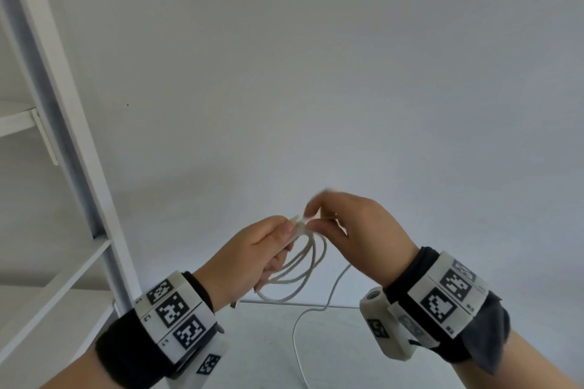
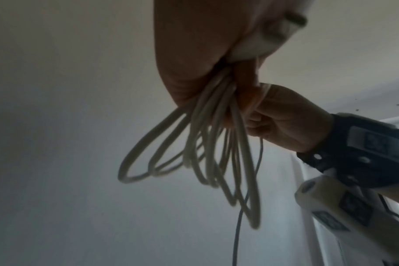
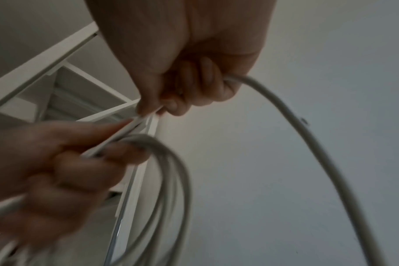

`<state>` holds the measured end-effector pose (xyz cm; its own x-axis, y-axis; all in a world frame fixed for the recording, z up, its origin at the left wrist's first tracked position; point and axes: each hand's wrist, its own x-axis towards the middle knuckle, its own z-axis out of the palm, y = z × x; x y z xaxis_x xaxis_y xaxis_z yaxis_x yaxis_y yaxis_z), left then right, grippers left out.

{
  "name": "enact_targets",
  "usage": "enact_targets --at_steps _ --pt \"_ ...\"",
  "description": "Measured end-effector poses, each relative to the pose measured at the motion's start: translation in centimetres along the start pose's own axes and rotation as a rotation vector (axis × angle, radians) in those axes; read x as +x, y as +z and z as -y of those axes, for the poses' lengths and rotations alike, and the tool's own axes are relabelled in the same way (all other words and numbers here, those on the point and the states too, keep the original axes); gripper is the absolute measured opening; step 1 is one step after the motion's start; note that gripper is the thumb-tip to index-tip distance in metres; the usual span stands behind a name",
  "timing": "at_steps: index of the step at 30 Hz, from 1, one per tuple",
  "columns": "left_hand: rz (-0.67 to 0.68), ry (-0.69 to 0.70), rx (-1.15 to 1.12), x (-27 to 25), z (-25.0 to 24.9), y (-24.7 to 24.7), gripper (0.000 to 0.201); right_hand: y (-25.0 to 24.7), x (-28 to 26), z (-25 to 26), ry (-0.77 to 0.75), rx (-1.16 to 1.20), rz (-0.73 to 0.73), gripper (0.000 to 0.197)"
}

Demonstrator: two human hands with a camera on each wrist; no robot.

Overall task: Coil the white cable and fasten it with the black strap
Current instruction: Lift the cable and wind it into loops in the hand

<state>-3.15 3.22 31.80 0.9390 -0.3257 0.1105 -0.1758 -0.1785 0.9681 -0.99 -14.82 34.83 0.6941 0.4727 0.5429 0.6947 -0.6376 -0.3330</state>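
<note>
Loops of thin white round cable (image 1: 300,265) hang from my left hand (image 1: 249,259), fingers curled around them; my right hand (image 1: 357,227) pinches its strand. Checkered wristband markers (image 1: 172,313) carry no legible writing.

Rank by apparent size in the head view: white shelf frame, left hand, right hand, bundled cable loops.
1. white shelf frame
2. right hand and left hand, too alike to rank
3. cable loops, smallest

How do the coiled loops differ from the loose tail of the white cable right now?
The coiled loops hang bunched from the left hand; the loose tail trails singly down to the surface. The loops are gathered several strands thick; the tail runs from the right hand. Both are the same white cable.
</note>
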Motion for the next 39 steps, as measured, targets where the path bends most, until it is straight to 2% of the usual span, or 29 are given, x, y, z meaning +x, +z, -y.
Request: enact_targets --at_steps 3,13,17,23,31,36,39 --pt "0.073 -0.068 -0.054 -0.3 0.2 0.2 0.042 -0.8 0.5 -0.5 0.081 0.052 -0.033 0.035" --pt "0.171 -0.083 -0.562 0.3 -0.8 -1.5 0.037 1.0 0.4 -2.9 0.268 0.442 -0.102 0.037" --pt "0.192 -0.121 -0.870 0.6 -0.8 -1.9 0.036 1.8 0.3 -3.9 0.337 0.568 -0.032 0.028" --pt "0.193 0.001 -1.148 1.6 -0.9 -4.2 0.040 3.6 -1.6 -6.1 0.459 0.666 0.121 0.024" --pt "-0.192 0.123 -1.057 2.5 -2.3 -8.1 0.045 4.3 -5.2 -8.8 0.597 0.548 0.184 0.017" --pt "-0.335 0.115 -0.915 3.1 -1.4 -8.0 0.042 3.3 -6.0 -8.8 0.543 0.414 0.131 0.018" --pt "-0.359 0.117 -0.859 3.3 -0.6 -7.5 0.038 2.7 -5.9 -7.8 0.454 0.290 0.128 0.017"
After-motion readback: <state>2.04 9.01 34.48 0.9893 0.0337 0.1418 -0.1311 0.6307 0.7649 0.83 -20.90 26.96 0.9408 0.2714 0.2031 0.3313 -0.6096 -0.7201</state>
